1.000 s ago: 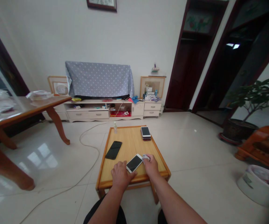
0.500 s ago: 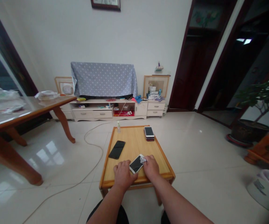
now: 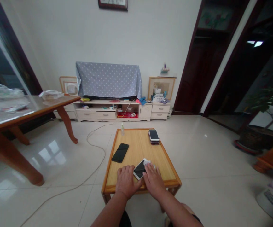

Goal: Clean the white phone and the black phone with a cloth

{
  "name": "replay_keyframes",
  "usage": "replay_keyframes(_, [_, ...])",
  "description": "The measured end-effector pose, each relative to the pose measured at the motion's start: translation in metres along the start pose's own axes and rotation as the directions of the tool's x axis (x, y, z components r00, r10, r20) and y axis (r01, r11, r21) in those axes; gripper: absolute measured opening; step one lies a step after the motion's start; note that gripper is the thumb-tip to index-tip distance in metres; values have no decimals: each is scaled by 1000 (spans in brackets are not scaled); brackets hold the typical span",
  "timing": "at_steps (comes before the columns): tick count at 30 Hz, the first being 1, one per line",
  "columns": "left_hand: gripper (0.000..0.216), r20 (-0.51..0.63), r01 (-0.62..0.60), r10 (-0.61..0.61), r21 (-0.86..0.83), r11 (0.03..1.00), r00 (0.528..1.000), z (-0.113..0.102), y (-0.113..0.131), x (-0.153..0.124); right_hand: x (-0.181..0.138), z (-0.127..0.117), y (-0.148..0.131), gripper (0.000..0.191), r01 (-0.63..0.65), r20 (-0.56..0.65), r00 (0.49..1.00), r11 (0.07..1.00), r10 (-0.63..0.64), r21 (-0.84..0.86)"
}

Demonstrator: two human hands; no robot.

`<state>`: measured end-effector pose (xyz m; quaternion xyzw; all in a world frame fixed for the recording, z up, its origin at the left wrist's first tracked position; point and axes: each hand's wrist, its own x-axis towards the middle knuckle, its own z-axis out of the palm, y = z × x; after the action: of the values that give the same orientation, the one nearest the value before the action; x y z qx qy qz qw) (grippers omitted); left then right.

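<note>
A white-framed smartphone (image 3: 139, 169) with a dark screen lies tilted near the front edge of the low wooden table (image 3: 136, 138). My left hand (image 3: 127, 181) grips its left and lower edges, thumb along the bottom corner. Over the phone's right part, my right hand (image 3: 153, 181) presses a small white wipe (image 3: 147, 162) against the screen, fingers fairly flat on it; much of the wipe is hidden underneath. A larger black smartphone (image 3: 120, 153) lies to the left, apart from both hands.
Stacked phones (image 3: 153, 135) sit at the table's back right, and a small clear bottle (image 3: 122, 129) stands at its back left. A cable (image 3: 96, 145) crosses the floor at left. A larger table (image 3: 56, 104) is on the left, a bucket (image 3: 272, 197) on the right.
My right hand has flattened from a pinch on the wipe to lying over it on the screen. The view has shifted slightly; my left hand stays at the phone.
</note>
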<state>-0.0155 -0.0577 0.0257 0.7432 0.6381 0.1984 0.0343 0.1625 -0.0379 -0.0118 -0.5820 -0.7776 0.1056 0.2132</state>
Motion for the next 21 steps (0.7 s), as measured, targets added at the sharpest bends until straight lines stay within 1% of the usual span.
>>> replay_keyframes(2, [48,9,-3,3,-2,1000,1000,0,0,0,-1,-5,-3,55,-18,34,999,999,20,-37])
replay_keyframes(4, [49,21,6,-6,-9,1000,1000,0,0,1,-5,-12,-10,54,16,54,998,999,-14,-37])
replay_keyframes(6, [49,46,23,-22,-14,1000,999,-1,0,1,-12,-18,-18,53,116,87,989,993,-117,13])
replay_keyframes(8, [50,77,40,-39,-12,999,996,-1,-1,2,-16,-23,-23,51,222,127,965,972,-231,80])
replay_keyframes(9, [51,88,43,-41,-13,999,995,-1,-1,2,-16,-25,-24,50,253,145,953,962,-266,102])
replay_keyframes(11, [51,77,31,-29,-21,999,997,0,-1,2,-12,-28,-20,51,245,164,952,965,-259,98])
replay_keyframes(15, [55,42,27,-26,-25,999,999,1,0,1,5,-29,-7,53,96,111,989,995,-96,12])
replay_keyframes(16, [55,48,35,-34,-24,999,998,1,0,1,5,-28,-8,53,80,97,992,997,-81,8])
replay_keyframes(18, [53,74,49,-47,-23,999,996,0,-1,2,1,-23,-13,53,119,101,988,993,-121,29])
replay_keyframes(21, [55,127,54,-51,-21,998,991,0,-3,2,-9,-19,-26,53,245,146,955,965,-257,97])
